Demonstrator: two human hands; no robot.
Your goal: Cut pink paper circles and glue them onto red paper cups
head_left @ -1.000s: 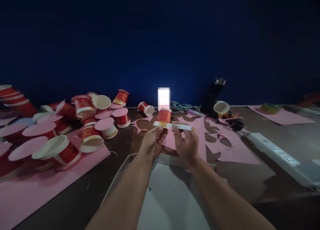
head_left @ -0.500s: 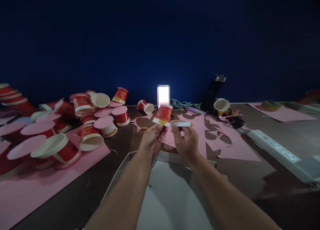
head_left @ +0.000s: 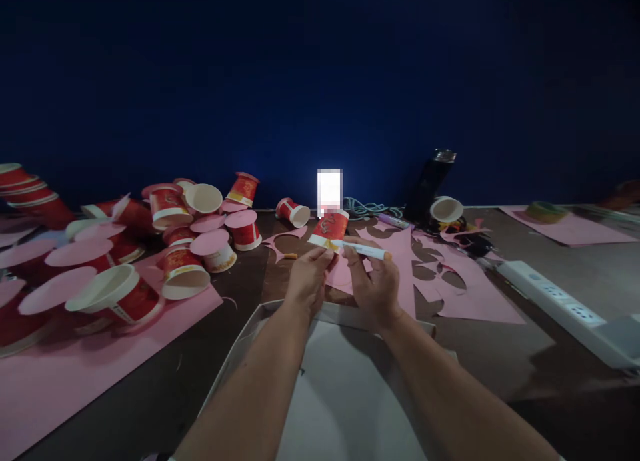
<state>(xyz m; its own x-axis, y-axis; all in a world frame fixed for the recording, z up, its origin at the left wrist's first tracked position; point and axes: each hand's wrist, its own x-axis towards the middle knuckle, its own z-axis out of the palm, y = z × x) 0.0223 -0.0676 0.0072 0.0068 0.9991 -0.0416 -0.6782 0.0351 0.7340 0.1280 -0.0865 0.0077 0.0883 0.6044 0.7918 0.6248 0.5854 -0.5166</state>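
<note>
A red paper cup [head_left: 331, 227] with a white and gold band is held tilted by my left hand [head_left: 307, 279], its fingers closed at the cup's lower edge. My right hand [head_left: 375, 281] grips a white marker [head_left: 367, 250] with an orange end. The marker's tip points left at the cup's band; whether it touches cannot be made out. Below both hands lies a shallow white box [head_left: 345, 394]. Pink paper [head_left: 405, 274] lies just behind my right hand.
Several red cups with pink paper discs [head_left: 83, 252] crowd the left on a pink sheet [head_left: 75, 381]. A lone cup [head_left: 293, 213] lies behind. On the right are cut pink scraps [head_left: 480, 301], a dark bottle [head_left: 431, 181], a purple marker [head_left: 395, 221], a tape roll [head_left: 547, 212] and a power strip [head_left: 555, 301].
The cup has turned and tilted slightly in my left hand. The marker now slopes more, its orange end lower. The whole view has shifted a little.
</note>
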